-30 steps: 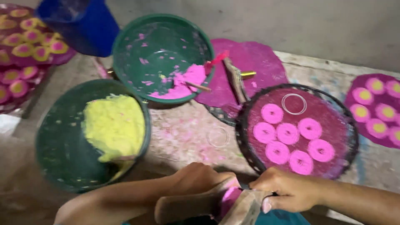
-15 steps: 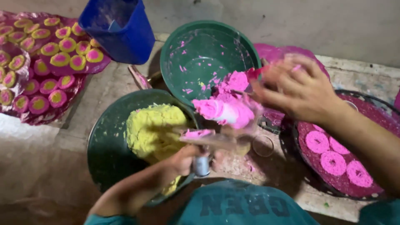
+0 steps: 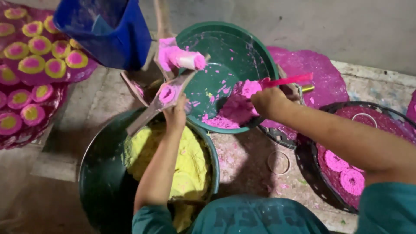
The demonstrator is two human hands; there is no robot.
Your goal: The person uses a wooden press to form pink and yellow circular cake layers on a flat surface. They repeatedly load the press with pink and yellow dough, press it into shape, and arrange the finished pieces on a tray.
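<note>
gripping a wooden press mould [image 3: 160,102] in the left hand [image 3: 177,113], the person held it tilted over the gap between the two basins, its round cavity packed with pink dough [image 3: 168,93] and a pink-smeared cylinder [image 3: 182,58] standing just above it. the right hand [image 3: 268,100] was closed round the handle of a red scraper [image 3: 286,81], whose blade end sat in the heap of pink paste [image 3: 236,106] at the near right of the far green basin [image 3: 203,39]. the near green basin [image 3: 102,173] held yellow dough [image 3: 186,160], lying under the left forearm. a blue bucket [image 3: 108,30] stood far left, beside trays of pink-and-yellow discs [image 3: 30,65]; a round dark tray [image 3: 320,182] with plain pink discs [image 3: 346,173] lay at the right, a loose ring [image 3: 278,162] near it on the floor. to do this step well, i judged, the mould should stay steady and level enough that the filling does not slide out, while the scraper lifts only a small, clean portion, keeping pink crumbs out of the yellow dough
</note>
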